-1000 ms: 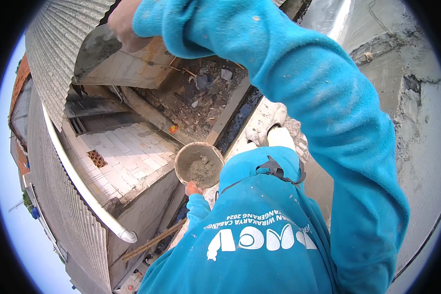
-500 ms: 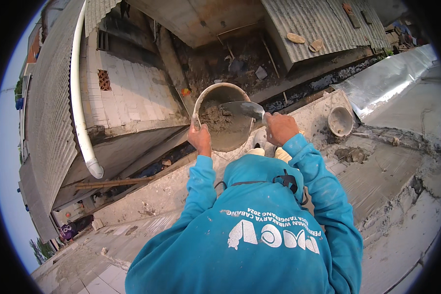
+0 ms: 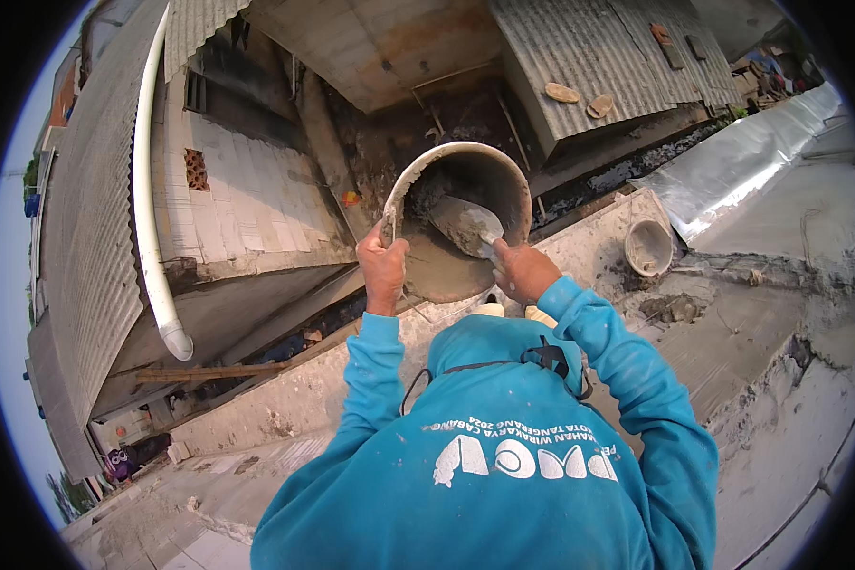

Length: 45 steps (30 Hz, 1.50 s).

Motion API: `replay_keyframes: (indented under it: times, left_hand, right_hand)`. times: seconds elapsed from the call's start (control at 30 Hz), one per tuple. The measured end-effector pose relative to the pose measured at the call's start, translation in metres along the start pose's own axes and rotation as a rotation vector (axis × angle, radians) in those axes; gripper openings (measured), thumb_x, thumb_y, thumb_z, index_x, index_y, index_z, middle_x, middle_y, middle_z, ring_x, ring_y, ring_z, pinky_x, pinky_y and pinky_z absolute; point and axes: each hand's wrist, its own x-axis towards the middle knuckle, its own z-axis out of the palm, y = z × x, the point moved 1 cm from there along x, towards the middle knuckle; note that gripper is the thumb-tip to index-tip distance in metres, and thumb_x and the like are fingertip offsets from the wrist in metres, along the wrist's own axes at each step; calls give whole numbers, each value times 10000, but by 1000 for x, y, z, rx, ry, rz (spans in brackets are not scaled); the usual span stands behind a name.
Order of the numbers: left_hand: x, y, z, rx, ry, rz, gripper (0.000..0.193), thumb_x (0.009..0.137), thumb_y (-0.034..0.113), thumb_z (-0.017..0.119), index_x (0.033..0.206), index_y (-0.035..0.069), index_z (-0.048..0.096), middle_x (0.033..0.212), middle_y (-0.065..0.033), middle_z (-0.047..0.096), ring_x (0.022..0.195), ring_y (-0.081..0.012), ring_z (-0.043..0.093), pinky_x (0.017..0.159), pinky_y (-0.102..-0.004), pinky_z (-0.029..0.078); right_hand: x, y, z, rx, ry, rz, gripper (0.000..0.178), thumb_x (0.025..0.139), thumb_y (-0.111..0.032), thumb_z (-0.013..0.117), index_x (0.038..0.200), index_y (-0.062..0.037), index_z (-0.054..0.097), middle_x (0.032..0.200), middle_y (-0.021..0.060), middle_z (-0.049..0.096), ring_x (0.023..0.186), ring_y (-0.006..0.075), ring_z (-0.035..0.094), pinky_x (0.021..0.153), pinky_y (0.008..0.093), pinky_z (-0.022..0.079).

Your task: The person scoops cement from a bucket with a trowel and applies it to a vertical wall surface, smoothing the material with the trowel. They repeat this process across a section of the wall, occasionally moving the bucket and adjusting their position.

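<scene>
A round bucket [image 3: 518,176] caked with grey mortar is tipped so that I look into its mouth. My left hand [image 3: 383,273] grips its left rim, fingers closed round the edge. In my right hand [image 3: 526,271] is the handle of a trowel [image 3: 465,224], whose mortar-smeared blade reaches inside the bucket. Wet grey mortar [image 3: 442,269] lies along the bucket's near inner wall. The blade's far tip is in shadow, so I cannot tell whether it touches the wall.
I am on a narrow concrete ledge [image 3: 294,399] with a drop beyond it. A smaller mortar-stained bowl [image 3: 649,249] sits to the right, near a mortar heap [image 3: 673,309]. Corrugated roofing [image 3: 579,57] and a white pipe [image 3: 145,190] lie beyond; shiny sheeting [image 3: 731,176] is at right.
The bucket has tipped so that its mouth faces me more. The trowel blade has gone from across the mouth to inside the bucket, and my right hand has moved slightly left and down.
</scene>
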Motion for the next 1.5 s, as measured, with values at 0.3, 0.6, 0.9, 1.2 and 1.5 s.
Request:
replay_keyframes:
  times: [0.3, 0.6, 0.9, 1.2, 1.5]
  left_hand:
    - [8, 20, 23, 43, 84, 84, 524, 717, 11, 559, 1236, -9, 634, 623, 81, 416, 532, -28, 341, 455, -240, 281]
    - [-10, 41, 78, 419, -224, 87, 659, 628, -93, 463, 1272, -33, 589, 1101, -147, 687, 857, -181, 635, 814, -306, 479]
    - [-12, 50, 119, 205, -335, 244, 624, 623, -140, 428, 1220, -79, 602, 1175, -204, 663, 1081, -270, 643, 966, -362, 462]
    - [-34, 60, 149, 338, -309, 349, 380, 770, 89, 591, 1138, 57, 681, 967, -218, 696, 858, -375, 657, 787, -446, 505]
    - [-39, 44, 156, 315, -183, 439, 379, 788, 103, 590, 1151, 105, 698, 981, -211, 697, 834, -381, 657, 782, -450, 511]
  right_hand:
    - [-24, -5, -48, -316, 136, 30, 211, 860, -107, 567, 1057, -51, 518, 813, 155, 677, 764, 315, 692, 652, 430, 548]
    - [-14, 10, -78, -555, 419, 273, 145, 748, -187, 653, 837, -77, 687, 807, 82, 636, 820, 243, 643, 553, 405, 535]
    - [-71, 19, -44, -524, 438, -50, 250, 816, -161, 584, 1025, -24, 572, 825, 100, 567, 697, 239, 622, 551, 380, 471]
    - [-94, 107, -26, -319, 587, 386, 366, 871, -110, 527, 1217, -28, 444, 949, 158, 546, 735, 331, 627, 597, 453, 503]
    - [-83, 119, 58, -234, 473, 212, 326, 973, -223, 403, 1229, -74, 539, 921, 217, 641, 805, 393, 651, 685, 505, 535]
